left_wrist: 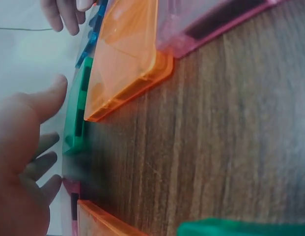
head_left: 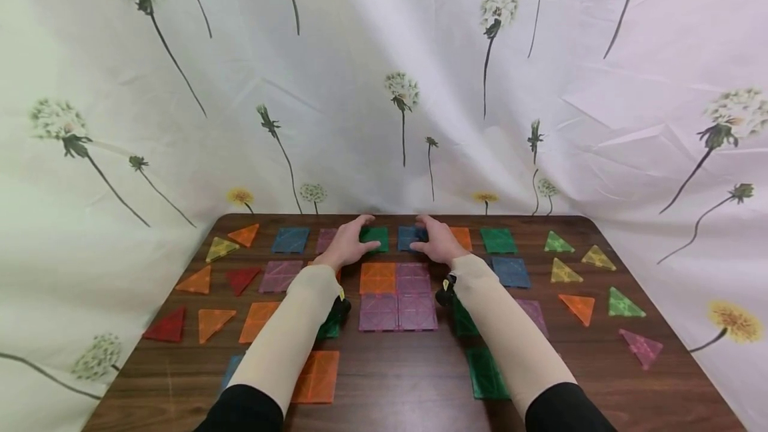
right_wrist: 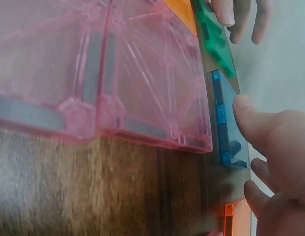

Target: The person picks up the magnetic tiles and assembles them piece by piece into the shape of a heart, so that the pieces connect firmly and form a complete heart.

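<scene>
My left hand reaches to the far edge of the table, over a green square magnetic tile. Its thumb and fingers are spread apart, with nothing gripped. Beside it, my right hand hovers at a blue square tile, thumb extended. In the right wrist view the thumb overlaps the blue tile; contact is unclear. Nearer to me lies a two-by-two block made of an orange tile and several purple-pink tiles. The left wrist view shows the green tile close to the left thumb.
More square tiles flank the block, including an orange one and a green one, partly hidden by my forearms. Triangular tiles lie on both sides, among them a red one and a pink one. Dandelion-print fabric hangs behind the table.
</scene>
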Demonstrator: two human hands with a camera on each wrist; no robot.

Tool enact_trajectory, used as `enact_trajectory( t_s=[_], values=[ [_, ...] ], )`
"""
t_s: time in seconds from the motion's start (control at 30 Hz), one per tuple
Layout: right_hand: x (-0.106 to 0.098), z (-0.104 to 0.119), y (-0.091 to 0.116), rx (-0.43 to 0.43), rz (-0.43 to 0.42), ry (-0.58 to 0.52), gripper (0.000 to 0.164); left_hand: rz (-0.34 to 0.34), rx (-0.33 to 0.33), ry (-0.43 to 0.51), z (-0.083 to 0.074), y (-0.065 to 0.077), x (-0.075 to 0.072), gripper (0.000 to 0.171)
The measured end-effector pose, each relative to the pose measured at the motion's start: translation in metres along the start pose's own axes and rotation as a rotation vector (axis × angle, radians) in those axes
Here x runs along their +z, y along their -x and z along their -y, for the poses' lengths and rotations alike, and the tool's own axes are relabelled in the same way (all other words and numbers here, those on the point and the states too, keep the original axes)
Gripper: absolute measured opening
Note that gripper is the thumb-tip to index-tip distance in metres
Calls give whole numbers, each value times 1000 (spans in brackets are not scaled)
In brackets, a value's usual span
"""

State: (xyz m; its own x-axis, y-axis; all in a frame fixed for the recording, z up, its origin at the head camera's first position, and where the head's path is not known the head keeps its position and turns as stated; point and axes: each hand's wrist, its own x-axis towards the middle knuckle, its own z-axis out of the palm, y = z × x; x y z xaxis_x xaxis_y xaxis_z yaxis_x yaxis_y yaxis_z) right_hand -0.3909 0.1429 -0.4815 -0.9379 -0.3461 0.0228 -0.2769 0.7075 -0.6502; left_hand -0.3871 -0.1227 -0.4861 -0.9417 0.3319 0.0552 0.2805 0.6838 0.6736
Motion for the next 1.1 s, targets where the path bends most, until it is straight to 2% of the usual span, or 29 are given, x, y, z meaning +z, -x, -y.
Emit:
enact_trajectory(
  t_s=[0.27, 0.43, 0.57, 0.77, 0.93, 1.1],
  values=[
    [5, 5, -3, -10, 68, 180, 76, 52, -7, -182, 1, -2, 1, 70],
    [4, 9, -4, -24, 80, 241, 73, 61, 15, -221, -1, -3, 1, 70],
    [5, 8, -4, -28, 49, 261, 74, 36, 28, -188, 0, -4, 1, 71],
    [9, 3, -5, -21, -37, 178, 77, -66, 27, -84, 2, 0, -2, 65],
    [4, -4, -4, -64, -160, 121, 54, -145, 41, -20, -1, 2, -7, 44],
    [-5, -9, -1, -81, -242, -7, 29, -181, 80, 36, -6, 6, -12, 30]
  ],
)
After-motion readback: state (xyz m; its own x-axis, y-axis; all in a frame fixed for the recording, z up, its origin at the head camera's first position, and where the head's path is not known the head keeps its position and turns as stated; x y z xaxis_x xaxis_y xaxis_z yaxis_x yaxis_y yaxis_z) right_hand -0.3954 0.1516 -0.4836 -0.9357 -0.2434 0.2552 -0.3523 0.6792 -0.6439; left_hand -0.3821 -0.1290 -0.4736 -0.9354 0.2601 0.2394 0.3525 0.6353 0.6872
